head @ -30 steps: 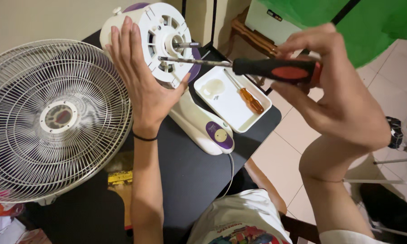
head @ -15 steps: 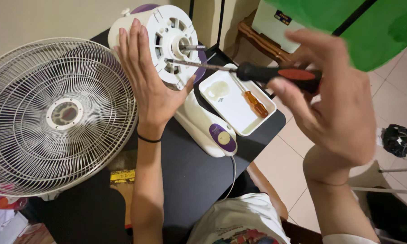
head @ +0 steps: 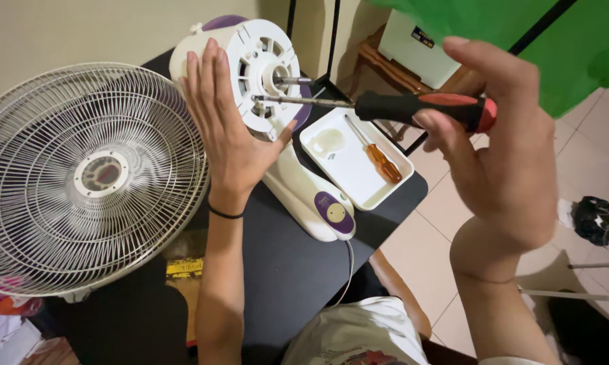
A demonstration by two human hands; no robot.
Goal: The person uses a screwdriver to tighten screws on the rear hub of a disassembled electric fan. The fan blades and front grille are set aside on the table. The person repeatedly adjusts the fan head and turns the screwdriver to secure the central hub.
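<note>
A white fan motor housing (head: 260, 64) with a metal shaft lies on its side on the black table (head: 284, 270). My left hand (head: 226, 125) lies flat against its left face, fingers together and pointing up. My right hand (head: 503, 149) grips a screwdriver with a black and red handle (head: 419, 108). The screwdriver's metal tip touches the housing's front face just below the shaft. The fan's white and purple base (head: 314, 196) stretches toward me from under the housing.
A round white wire fan guard (head: 81, 179) leans at the left. A white tray (head: 358, 159) holds an orange-handled screwdriver (head: 378, 159) and a small clear disc. A wooden chair and tiled floor lie to the right of the table.
The view has shifted slightly, and my right hand with the screwdriver has turned a little. My left hand stays against the housing.
</note>
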